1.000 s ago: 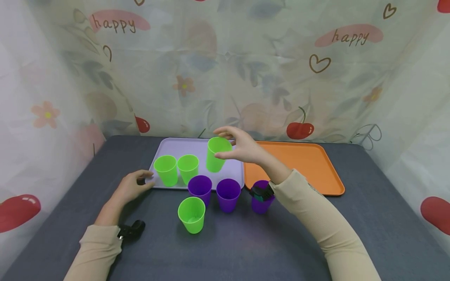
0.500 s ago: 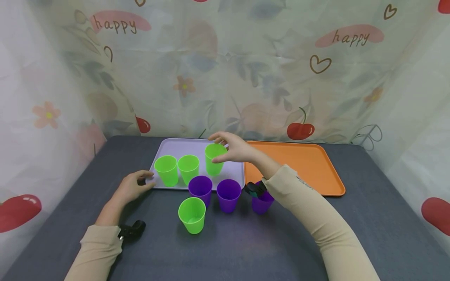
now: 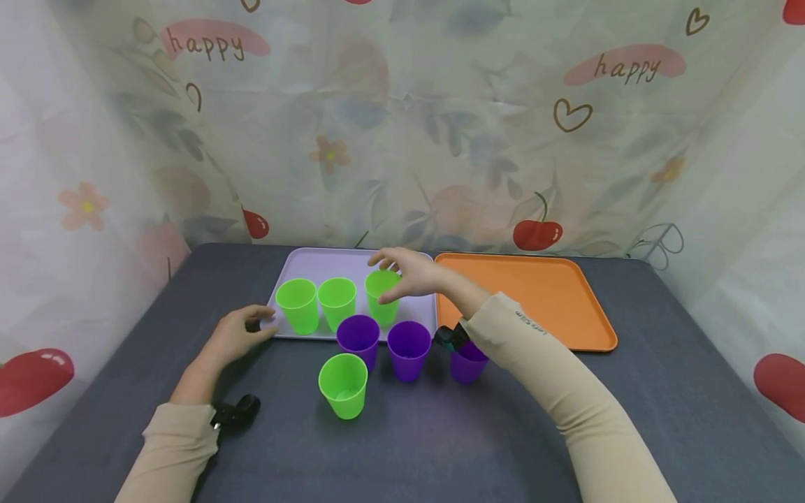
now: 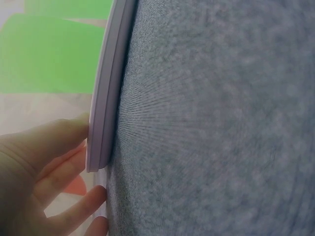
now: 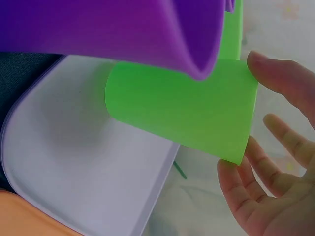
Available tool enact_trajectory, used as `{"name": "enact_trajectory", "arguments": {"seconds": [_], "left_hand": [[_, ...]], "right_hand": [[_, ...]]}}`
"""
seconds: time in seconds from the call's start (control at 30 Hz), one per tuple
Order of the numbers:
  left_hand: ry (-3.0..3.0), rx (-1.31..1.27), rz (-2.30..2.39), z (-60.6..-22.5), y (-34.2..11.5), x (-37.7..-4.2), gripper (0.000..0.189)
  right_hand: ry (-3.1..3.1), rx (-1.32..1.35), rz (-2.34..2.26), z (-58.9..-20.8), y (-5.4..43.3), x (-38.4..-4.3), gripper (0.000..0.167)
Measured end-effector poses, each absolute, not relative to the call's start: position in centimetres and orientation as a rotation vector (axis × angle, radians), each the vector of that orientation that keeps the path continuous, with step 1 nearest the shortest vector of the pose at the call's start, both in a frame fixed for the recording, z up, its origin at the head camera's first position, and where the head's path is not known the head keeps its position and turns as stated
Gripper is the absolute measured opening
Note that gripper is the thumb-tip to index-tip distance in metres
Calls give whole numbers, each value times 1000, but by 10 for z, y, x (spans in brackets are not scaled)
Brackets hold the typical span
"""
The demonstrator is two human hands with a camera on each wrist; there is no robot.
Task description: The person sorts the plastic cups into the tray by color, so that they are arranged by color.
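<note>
My right arm (image 3: 560,384) slants inward over the bench (image 3: 440,447), and my right grip (image 3: 415,272) pinches a green cup (image 3: 375,300) at its rim, thumb on the near side, fingertips on the far side. The cup is about upright over the right part of the lilac tray (image 3: 327,261); I can't tell whether its base touches. Two other green cups (image 3: 300,311) stand to its left. My left forearm (image 3: 170,447) angles inward, low, my left grip (image 3: 235,335) holding the tray's near left corner, thumb against the rim, outer fingers spaced apart.
</note>
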State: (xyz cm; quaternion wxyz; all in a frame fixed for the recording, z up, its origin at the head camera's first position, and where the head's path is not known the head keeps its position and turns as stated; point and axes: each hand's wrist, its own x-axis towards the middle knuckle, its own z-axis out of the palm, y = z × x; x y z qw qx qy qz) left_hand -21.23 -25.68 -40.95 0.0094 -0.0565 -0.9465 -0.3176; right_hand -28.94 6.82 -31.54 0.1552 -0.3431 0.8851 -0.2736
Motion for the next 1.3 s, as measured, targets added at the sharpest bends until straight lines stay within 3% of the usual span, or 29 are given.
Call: {"name": "enact_trajectory", "arguments": {"seconds": [0.97,1.3], "left_hand": [[-2936,-195,-981,-410,-257,-213,39],[-2934,-197,-988,-410,-258,-213,39]], "right_hand": [[2468,-1063,-764,-316,65,-288,66],[2457,-1101,-1010,-297,71,-269,51]]}}
